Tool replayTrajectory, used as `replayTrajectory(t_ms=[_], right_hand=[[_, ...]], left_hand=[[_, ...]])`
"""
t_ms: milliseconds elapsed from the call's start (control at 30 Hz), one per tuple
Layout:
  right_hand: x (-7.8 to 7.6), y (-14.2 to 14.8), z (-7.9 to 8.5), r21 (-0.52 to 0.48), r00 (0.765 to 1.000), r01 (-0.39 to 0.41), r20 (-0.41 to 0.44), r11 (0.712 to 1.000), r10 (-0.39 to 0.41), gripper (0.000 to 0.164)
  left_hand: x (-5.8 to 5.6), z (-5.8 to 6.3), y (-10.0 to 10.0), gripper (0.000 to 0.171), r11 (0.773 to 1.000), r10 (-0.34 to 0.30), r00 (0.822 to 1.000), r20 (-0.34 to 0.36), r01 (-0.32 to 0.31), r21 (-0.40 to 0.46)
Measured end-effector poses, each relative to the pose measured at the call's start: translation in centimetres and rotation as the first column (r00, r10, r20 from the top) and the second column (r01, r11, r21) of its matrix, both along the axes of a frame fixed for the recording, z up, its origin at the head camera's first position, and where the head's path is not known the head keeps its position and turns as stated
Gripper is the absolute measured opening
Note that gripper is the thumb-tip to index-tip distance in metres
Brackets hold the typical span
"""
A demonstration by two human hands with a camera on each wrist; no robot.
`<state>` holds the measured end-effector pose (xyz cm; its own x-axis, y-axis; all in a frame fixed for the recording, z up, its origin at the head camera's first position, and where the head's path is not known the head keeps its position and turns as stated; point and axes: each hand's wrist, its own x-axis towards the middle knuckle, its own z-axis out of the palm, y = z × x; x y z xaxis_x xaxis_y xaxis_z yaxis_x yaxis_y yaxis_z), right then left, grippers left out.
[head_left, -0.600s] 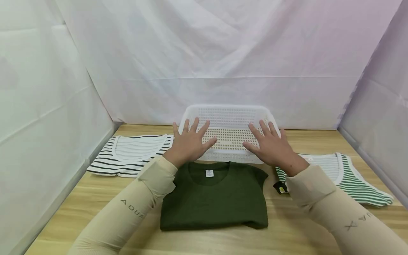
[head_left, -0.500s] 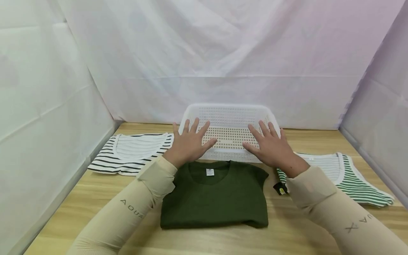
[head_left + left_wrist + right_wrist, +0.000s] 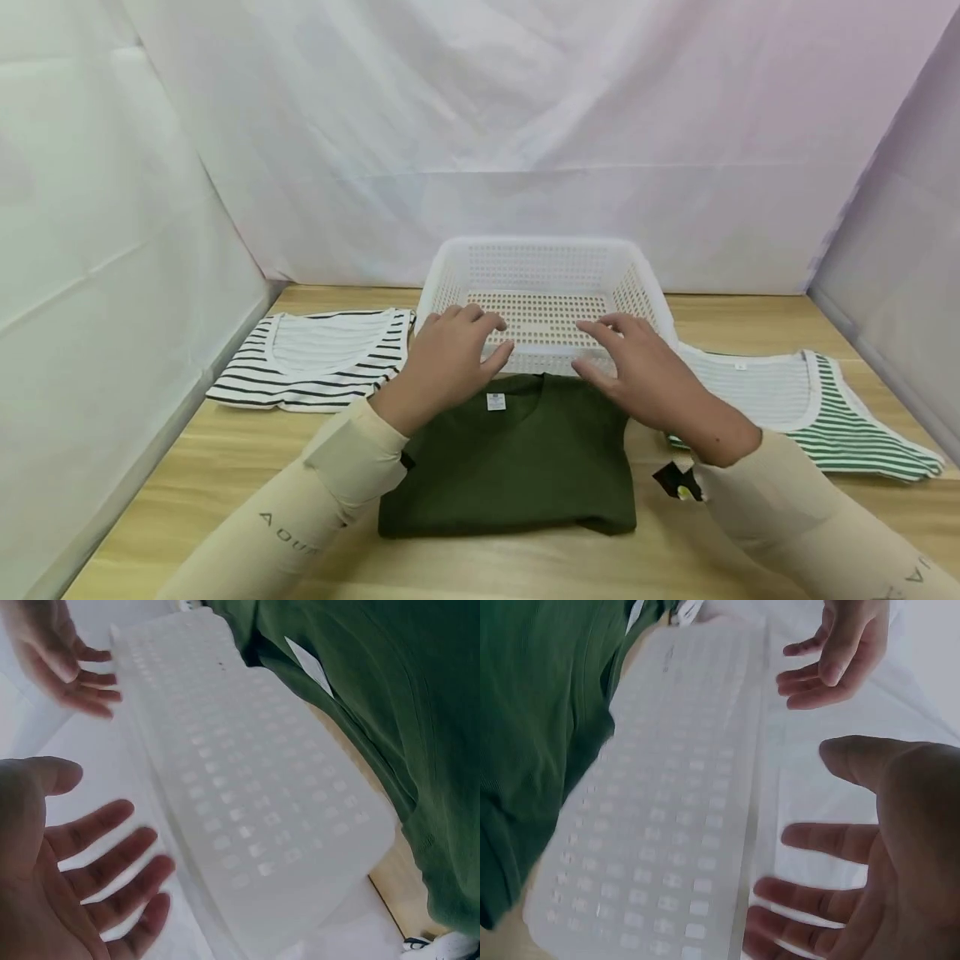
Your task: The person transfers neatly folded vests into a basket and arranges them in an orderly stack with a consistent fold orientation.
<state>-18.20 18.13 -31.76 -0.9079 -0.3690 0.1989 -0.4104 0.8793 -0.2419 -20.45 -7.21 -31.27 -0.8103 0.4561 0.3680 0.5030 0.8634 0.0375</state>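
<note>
A folded dark green T-shirt (image 3: 510, 475) with a white neck label lies at the table's centre. Right behind it stands a white perforated plastic basket (image 3: 536, 362), with no clothing visible inside. My left hand (image 3: 447, 358) hovers over the basket's near left side and the shirt's collar, fingers bent loosely. Opposite, my right hand (image 3: 651, 379) hangs at the near right side, thumb apart from its bent fingers. Both wrist views show the palms facing the basket wall (image 3: 247, 772) with nothing held. Parts of the shirt's shoulders are hidden behind the hands.
To the left lies a folded black-and-white striped top (image 3: 322, 392). A green-and-white striped top (image 3: 862, 437) lies to the right, partly covered by the right forearm. White cloth walls (image 3: 525, 117) enclose the wooden table (image 3: 225, 467) at the back and sides.
Both hands, spread flat with fingers stretched forward earlier, have bent their fingers and lowered slightly towards the basket's near side. The head view has shifted a little. The clothes have not moved.
</note>
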Motion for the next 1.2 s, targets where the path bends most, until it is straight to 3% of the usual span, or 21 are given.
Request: replayTrajectory(t_ms=[67, 167, 300, 367, 467, 567, 733, 967, 1200], right_hand=[[0.9, -0.1, -0.1, -0.004, 0.998, -0.044, -0.048, 0.999, 0.044, 0.047], [2.2, -0.3, -0.8, -0.016, 0.991, -0.085, -0.105, 0.996, 0.083, 0.035], [3.2, -0.2, -1.9, -0.035, 0.993, -0.098, -0.068, 0.995, 0.096, 0.031], [3.3, 0.2, -2.4, 0.003, 0.994, -0.105, 0.016, 0.994, 0.105, 0.035], [2.8, 1.0, -3.4, 0.078, 0.981, -0.129, 0.155, 0.989, 0.115, 0.044], [2.1, 2.0, -4.3, 0.120, 0.969, -0.155, 0.214, 0.981, 0.127, 0.050], [1.1, 2.8, -5.5, 0.136, 0.973, -0.153, 0.191, 0.979, 0.125, 0.055], [1.0, 2.9, -6.2, 0.151, 0.983, -0.124, 0.153, 0.981, 0.101, 0.060], [1.0, 2.4, -7.1, 0.130, 0.987, -0.115, 0.125, 0.985, 0.099, 0.057]], left_hand=[[0.6, -0.1, -0.2, 0.025, 0.998, -0.053, 0.998, -0.032, 0.054, 0.032], [1.4, -0.5, -1.0, 0.017, 0.991, -0.121, 0.992, -0.020, 0.122, 0.050], [2.1, -1.5, -2.5, 0.017, 0.991, -0.137, 0.989, 0.048, 0.137, 0.011], [2.2, -2.2, -3.4, 0.023, 0.992, -0.113, 0.986, 0.123, 0.119, -0.043], [2.2, -3.3, -4.4, 0.037, 0.984, -0.060, 0.966, 0.250, 0.099, -0.148], [1.9, -4.3, -5.2, 0.044, 0.973, -0.013, 0.947, 0.321, 0.086, -0.214], [1.5, -4.7, -6.1, 0.051, 0.978, 0.041, 0.931, 0.363, 0.036, -0.203], [0.9, -4.2, -6.8, 0.066, 0.958, 0.130, 0.905, 0.406, -0.009, -0.287], [0.1, -4.6, -7.2, 0.073, 0.952, 0.155, 0.885, 0.438, -0.016, -0.304]])
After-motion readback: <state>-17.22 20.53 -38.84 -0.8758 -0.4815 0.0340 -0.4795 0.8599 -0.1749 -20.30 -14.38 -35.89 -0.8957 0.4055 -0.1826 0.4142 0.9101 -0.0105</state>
